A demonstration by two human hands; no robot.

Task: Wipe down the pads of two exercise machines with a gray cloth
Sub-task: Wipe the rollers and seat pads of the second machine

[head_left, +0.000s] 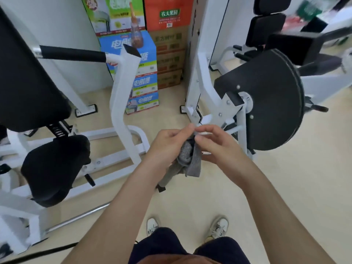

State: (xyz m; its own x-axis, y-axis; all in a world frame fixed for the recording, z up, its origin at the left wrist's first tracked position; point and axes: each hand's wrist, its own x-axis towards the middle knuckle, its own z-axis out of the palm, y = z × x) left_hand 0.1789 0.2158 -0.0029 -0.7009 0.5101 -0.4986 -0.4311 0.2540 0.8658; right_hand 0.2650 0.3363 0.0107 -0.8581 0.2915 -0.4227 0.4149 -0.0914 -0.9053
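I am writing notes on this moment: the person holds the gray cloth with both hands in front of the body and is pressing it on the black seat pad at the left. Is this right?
Not quite. The head view shows the gray cloth bunched between the left hand and right hand in the air above the floor, not pressed on the black seat pad, which lies apart at the left. The rest is right.

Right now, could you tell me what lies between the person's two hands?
In the head view, the gray cloth lies bunched between the left hand and right hand, pinched by both and hanging down.
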